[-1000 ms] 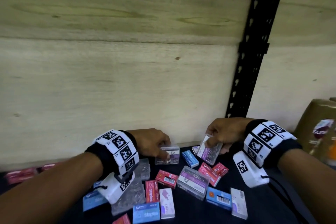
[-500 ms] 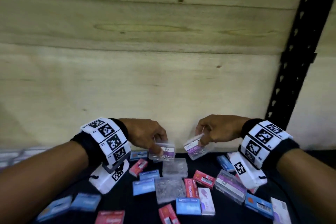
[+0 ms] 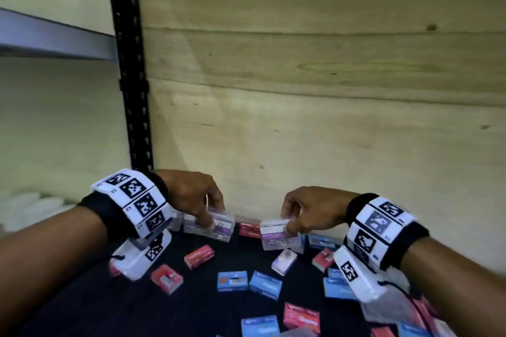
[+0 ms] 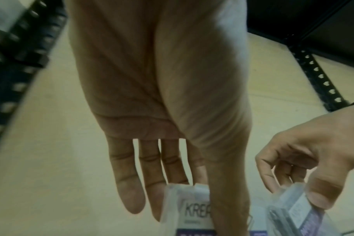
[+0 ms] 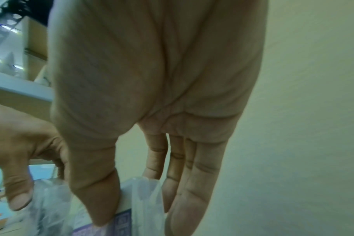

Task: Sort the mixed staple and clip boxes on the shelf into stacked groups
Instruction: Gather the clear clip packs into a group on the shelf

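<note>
Dark shelf (image 3: 219, 309) strewn with small boxes: left hand (image 3: 189, 194) pinches one clear clip box (image 3: 216, 227), right hand (image 3: 309, 210) pinches another clear box (image 3: 273, 238).

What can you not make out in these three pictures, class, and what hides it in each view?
1. Left wrist view: the label on the clear box reads only "KREA"; the left hand covers the rest.
2. Right wrist view: the print on the right hand's box is blurred and cut off by the bottom edge.
3. Head view: the small boxes' print is too blurred to read.
4. Head view: the right wrist camera hides boxes behind it.
</note>
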Available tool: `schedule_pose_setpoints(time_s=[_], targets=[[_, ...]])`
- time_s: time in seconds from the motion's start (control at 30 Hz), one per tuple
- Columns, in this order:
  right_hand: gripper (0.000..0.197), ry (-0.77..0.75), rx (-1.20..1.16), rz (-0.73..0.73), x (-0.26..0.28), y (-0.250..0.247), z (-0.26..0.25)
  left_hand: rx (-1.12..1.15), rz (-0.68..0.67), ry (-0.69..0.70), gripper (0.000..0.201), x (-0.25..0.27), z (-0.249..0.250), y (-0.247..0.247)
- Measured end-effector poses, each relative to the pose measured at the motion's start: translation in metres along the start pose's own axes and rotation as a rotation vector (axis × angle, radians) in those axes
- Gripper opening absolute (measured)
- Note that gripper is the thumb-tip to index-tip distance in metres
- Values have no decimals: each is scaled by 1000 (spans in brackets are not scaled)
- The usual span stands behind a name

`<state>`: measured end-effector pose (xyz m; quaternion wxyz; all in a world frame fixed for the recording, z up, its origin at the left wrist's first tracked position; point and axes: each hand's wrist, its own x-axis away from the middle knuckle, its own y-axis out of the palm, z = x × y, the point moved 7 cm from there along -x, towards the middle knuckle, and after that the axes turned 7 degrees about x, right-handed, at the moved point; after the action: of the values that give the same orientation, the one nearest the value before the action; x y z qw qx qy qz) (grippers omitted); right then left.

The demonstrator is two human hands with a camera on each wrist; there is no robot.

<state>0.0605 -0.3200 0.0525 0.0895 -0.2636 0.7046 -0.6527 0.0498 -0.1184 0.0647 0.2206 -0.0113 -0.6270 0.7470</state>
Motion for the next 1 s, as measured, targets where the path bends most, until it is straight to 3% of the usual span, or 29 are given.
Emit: schedule_pose_setpoints(time_s=[0.2, 0.37, 1.0], targets=[[34, -82, 63, 19, -45, 13, -71, 31, 45, -141, 35, 34, -85, 7], [37, -98, 76, 84, -76, 19, -103, 20, 58, -211, 35, 40, -122, 18], [38, -108, 86, 80, -117, 39, -147, 102, 99, -229, 40, 20, -165, 39]])
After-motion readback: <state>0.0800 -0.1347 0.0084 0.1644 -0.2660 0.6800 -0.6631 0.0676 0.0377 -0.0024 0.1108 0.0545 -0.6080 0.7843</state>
